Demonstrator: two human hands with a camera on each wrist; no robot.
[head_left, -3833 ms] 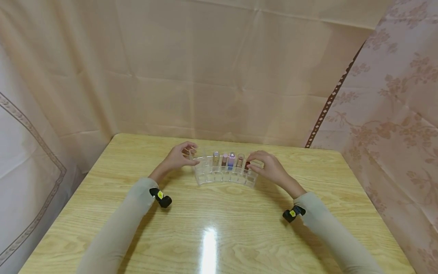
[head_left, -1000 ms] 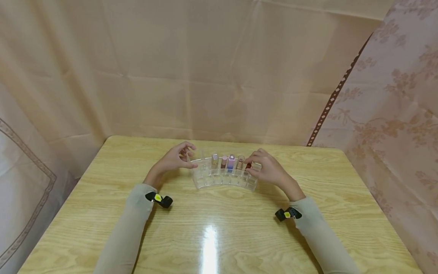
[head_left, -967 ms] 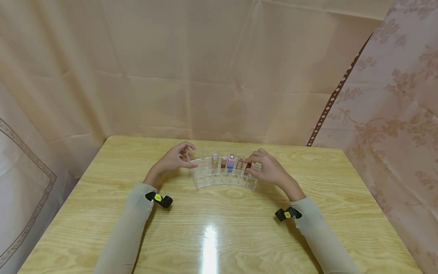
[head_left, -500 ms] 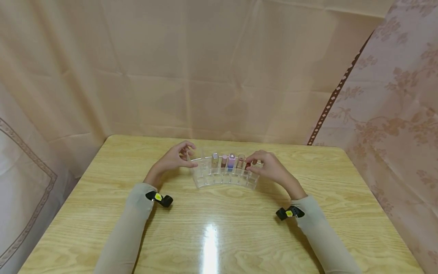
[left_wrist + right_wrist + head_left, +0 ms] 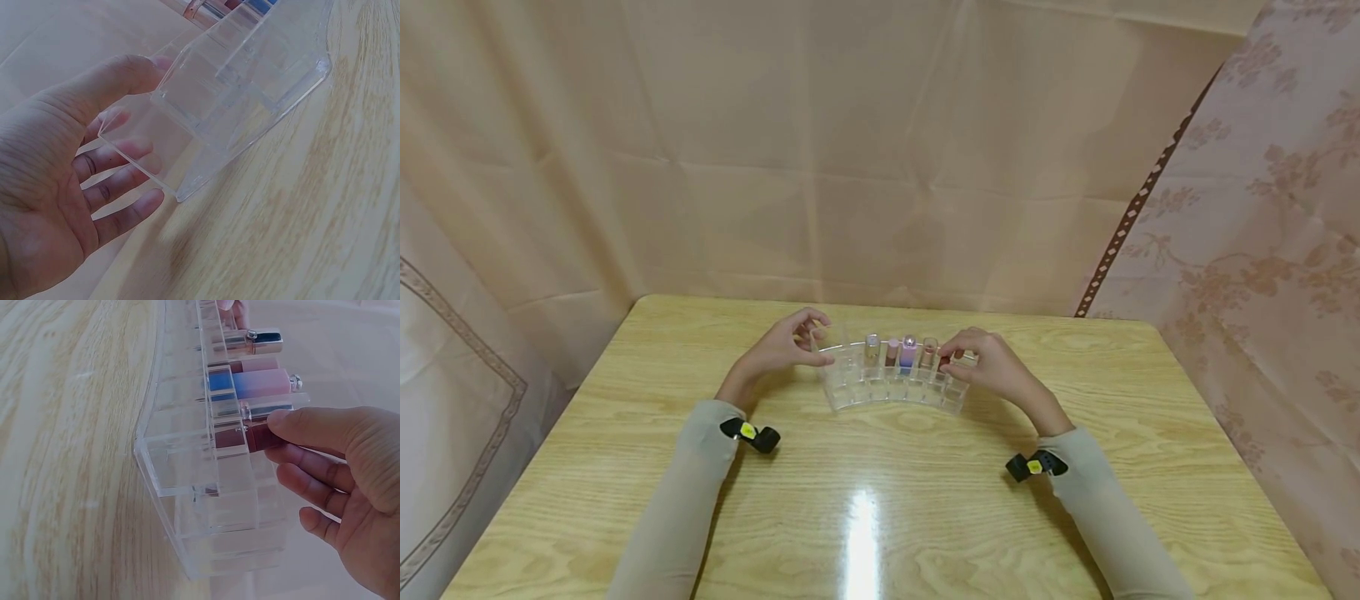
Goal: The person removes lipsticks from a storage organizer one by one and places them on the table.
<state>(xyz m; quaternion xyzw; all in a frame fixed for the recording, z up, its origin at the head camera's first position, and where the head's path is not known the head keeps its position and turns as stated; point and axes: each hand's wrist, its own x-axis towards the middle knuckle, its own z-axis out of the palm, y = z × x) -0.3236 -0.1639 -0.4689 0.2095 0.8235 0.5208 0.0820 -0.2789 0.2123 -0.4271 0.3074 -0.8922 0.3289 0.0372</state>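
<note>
A clear, curved, tiered lipstick organizer (image 5: 859,393) stands on the table, with several lipsticks upright in its back row. At its left end, my left hand (image 5: 781,346) holds the clear side wall; in the left wrist view the thumb lies on one side of the organizer (image 5: 212,94) and the fingers spread behind it. My right hand (image 5: 992,362) pinches a dark red lipstick (image 5: 259,437) between thumb and forefinger. That lipstick's lower end is inside a compartment near the right end. Beside it are a clear-capped lipstick (image 5: 928,350) and a pink-and-blue lipstick (image 5: 256,383).
Farther left in the row stand a small pink-capped lipstick (image 5: 892,350) and a gold lipstick (image 5: 872,348). The front tiers hold nothing visible. Wooden table (image 5: 880,483) surrounds the organizer, and a beige curtain (image 5: 880,167) hangs behind it.
My right hand has shifted very slightly to the right, still pinching the dark red lipstick. The left hand keeps its hold on the organizer's left end.
</note>
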